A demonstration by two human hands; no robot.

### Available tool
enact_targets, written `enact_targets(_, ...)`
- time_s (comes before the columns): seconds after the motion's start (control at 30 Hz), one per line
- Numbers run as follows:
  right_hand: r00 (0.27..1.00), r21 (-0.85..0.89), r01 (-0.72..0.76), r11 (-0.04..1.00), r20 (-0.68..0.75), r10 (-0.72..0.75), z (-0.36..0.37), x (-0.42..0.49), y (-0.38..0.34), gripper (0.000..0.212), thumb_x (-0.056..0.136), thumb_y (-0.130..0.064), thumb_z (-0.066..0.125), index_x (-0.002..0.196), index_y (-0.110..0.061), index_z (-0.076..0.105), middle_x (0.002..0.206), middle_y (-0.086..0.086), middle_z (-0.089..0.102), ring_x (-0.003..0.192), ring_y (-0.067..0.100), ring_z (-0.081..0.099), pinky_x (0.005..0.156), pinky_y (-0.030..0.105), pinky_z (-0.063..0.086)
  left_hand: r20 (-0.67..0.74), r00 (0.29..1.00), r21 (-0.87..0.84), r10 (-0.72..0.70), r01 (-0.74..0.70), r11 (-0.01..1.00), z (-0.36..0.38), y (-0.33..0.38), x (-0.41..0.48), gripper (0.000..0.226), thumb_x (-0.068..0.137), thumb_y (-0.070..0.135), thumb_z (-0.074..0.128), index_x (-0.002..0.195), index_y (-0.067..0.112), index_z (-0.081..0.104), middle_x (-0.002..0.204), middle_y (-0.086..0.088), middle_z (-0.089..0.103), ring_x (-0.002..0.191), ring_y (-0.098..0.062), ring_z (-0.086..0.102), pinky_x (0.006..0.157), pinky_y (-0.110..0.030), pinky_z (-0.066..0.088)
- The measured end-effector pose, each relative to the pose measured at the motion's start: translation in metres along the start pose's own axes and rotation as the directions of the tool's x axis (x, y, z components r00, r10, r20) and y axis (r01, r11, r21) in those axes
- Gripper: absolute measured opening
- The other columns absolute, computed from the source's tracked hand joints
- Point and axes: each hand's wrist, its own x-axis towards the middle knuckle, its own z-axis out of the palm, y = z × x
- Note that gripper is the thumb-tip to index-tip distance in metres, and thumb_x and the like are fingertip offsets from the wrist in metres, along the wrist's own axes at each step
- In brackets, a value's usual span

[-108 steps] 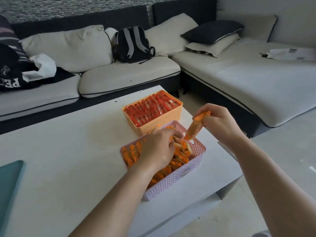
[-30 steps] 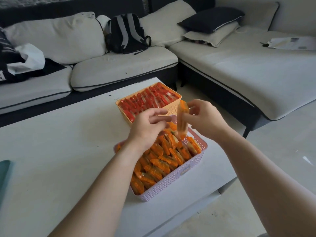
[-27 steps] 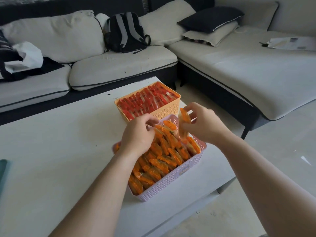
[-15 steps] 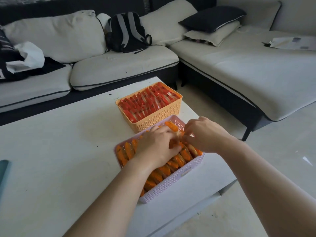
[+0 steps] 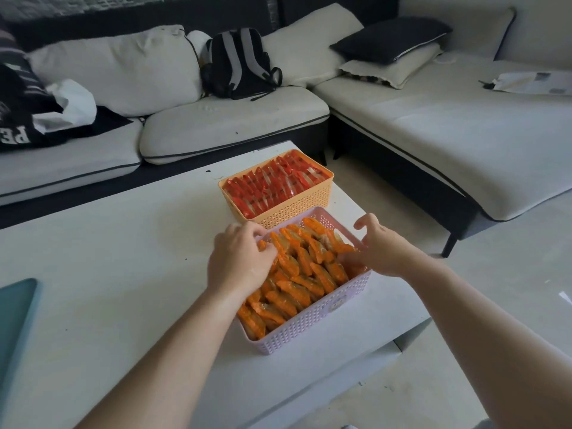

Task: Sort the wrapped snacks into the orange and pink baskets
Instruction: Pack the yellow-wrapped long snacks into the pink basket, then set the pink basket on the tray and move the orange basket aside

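Note:
The pink basket (image 5: 312, 320) stands near the table's front right edge, packed with several orange-wrapped snacks (image 5: 297, 274). Just behind it, the orange basket (image 5: 291, 209) holds neat rows of red-wrapped snacks (image 5: 272, 184). My left hand (image 5: 240, 258) rests on the orange snacks at the pink basket's far left side, its fingertips bent down onto them. My right hand (image 5: 380, 246) is at the basket's right rim, its fingers touching the snacks there and its thumb raised. Neither hand holds a snack clear of the pile.
The white low table (image 5: 108, 258) carries a teal object (image 5: 14, 314) at its left edge. A sofa wraps round behind and to the right, with a black backpack (image 5: 238, 63), cushions and dark clothing (image 5: 21, 113). Floor lies to the right of the table.
The orange snack my right hand held above the pink basket now lies in the pile. Both hands have spread apart to the basket's left and right sides.

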Motion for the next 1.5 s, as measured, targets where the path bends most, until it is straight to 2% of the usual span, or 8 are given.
enact_targets(0.1, 0.999, 0.01, 0.022, 1.0, 0.027, -0.022, 0.002, -0.003, -0.004, 0.052, 0.098, -0.056, 0.057, 0.136, -0.021, 0.051, 0.126, 0.0, 0.063, 0.105, 0.019, 0.063, 0.087, 0.033, 0.057, 0.012, 0.935, 0.003, -0.354, 0.354, 0.935, -0.013, -0.019, -0.001, 0.056, 0.093, 0.048, 0.064, 0.135, 0.012, 0.049, 0.134, -0.014, 0.05, 0.122, -0.034, 0.051, 0.09, -0.041, 0.049)
enact_targets(0.2, 0.995, 0.338, -0.085, 0.937, 0.083, 0.06, 0.003, -0.005, -0.007, 0.041, 0.104, -0.049, 0.047, 0.122, -0.016, 0.063, 0.119, 0.003, 0.07, 0.107, 0.022, 0.068, 0.099, 0.042, 0.055, 0.199, 0.772, -0.155, -0.604, 0.633, 0.759, -0.023, -0.035, -0.008, 0.061, 0.092, 0.05, 0.061, 0.135, 0.008, 0.05, 0.133, -0.019, 0.053, 0.118, -0.038, 0.056, 0.094, -0.048, 0.054)
enact_targets(0.33, 0.981, 0.481, -0.195, 0.855, 0.097, 0.169, 0.008, -0.008, -0.007, 0.042, 0.102, -0.05, 0.046, 0.116, -0.017, 0.069, 0.109, 0.005, 0.075, 0.1, 0.026, 0.073, 0.098, 0.048, 0.057, 0.621, 0.565, -0.195, -0.543, 0.783, 0.591, -0.034, -0.037, -0.033, 0.056, 0.099, 0.055, 0.05, 0.119, 0.005, 0.066, 0.109, -0.02, 0.07, 0.097, -0.034, 0.069, 0.072, -0.041, 0.057)
enact_targets(0.53, 0.969, 0.483, -0.247, 0.84, 0.114, 0.219, 0.011, -0.027, -0.026, 0.043, 0.1, -0.053, 0.049, 0.119, -0.018, 0.063, 0.105, 0.005, 0.074, 0.093, 0.026, 0.074, 0.089, 0.042, 0.06, 0.659, 0.562, -0.262, -0.5, 0.795, 0.548, -0.048, -0.046, -0.043, 0.047, 0.096, 0.052, 0.06, 0.114, 0.009, 0.065, 0.109, -0.02, 0.071, 0.098, -0.034, 0.069, 0.078, -0.045, 0.057)
enact_targets(0.8, 0.995, 0.435, -0.057, 0.899, 0.103, 0.013, 0.044, -0.072, -0.095, 0.036, 0.096, -0.05, 0.064, 0.097, -0.015, 0.066, 0.098, 0.003, 0.074, 0.086, 0.019, 0.074, 0.071, 0.033, 0.065, 0.239, 0.764, -0.508, -0.599, 0.624, 0.593, -0.095, -0.091, -0.042, 0.045, 0.075, 0.05, 0.069, 0.103, 0.015, 0.069, 0.094, -0.012, 0.077, 0.085, -0.034, 0.075, 0.084, -0.052, 0.062)
enact_targets(0.97, 0.999, 0.398, 0.047, 0.916, 0.0, -0.051, 0.067, -0.08, -0.15, 0.044, 0.095, -0.051, 0.065, 0.102, -0.008, 0.07, 0.088, 0.003, 0.073, 0.076, 0.017, 0.071, 0.065, 0.032, 0.063, 0.069, 0.8, -0.513, -0.596, 0.541, 0.667, -0.138, -0.133, -0.066, 0.021, 0.097, 0.041, 0.064, 0.097, 0.021, 0.069, 0.092, -0.007, 0.075, 0.086, -0.031, 0.073, 0.086, -0.052, 0.061)
enact_targets(1.23, 0.981, 0.37, 0.149, 0.917, 0.06, -0.184, 0.126, -0.084, -0.276, 0.041, 0.09, -0.048, 0.072, 0.08, -0.009, 0.072, 0.083, 0.008, 0.077, 0.073, 0.022, 0.075, 0.068, 0.039, 0.066, -0.04, 0.694, -0.622, -0.719, 0.545, 0.561, -0.204, -0.238, -0.116, 0.029, 0.099, 0.037, 0.06, 0.082, 0.017, 0.071, 0.091, -0.011, 0.077, 0.087, -0.032, 0.074, 0.092, -0.05, 0.058)
enact_targets(1.5, 0.943, 0.351, 0.207, 0.913, 0.178, -0.282, 0.218, -0.083, -0.395, 0.046, 0.091, -0.047, 0.058, 0.095, -0.003, 0.071, 0.087, 0.012, 0.077, 0.074, 0.029, 0.077, 0.074, 0.047, 0.065, -0.221, 0.467, -0.632, -0.856, 0.6, 0.491, -0.261, -0.341, -0.148, 0.033, 0.096, 0.034, 0.063, 0.089, 0.003, 0.07, 0.089, -0.017, 0.069, 0.082, -0.034, 0.064, 0.072, -0.04, 0.047)
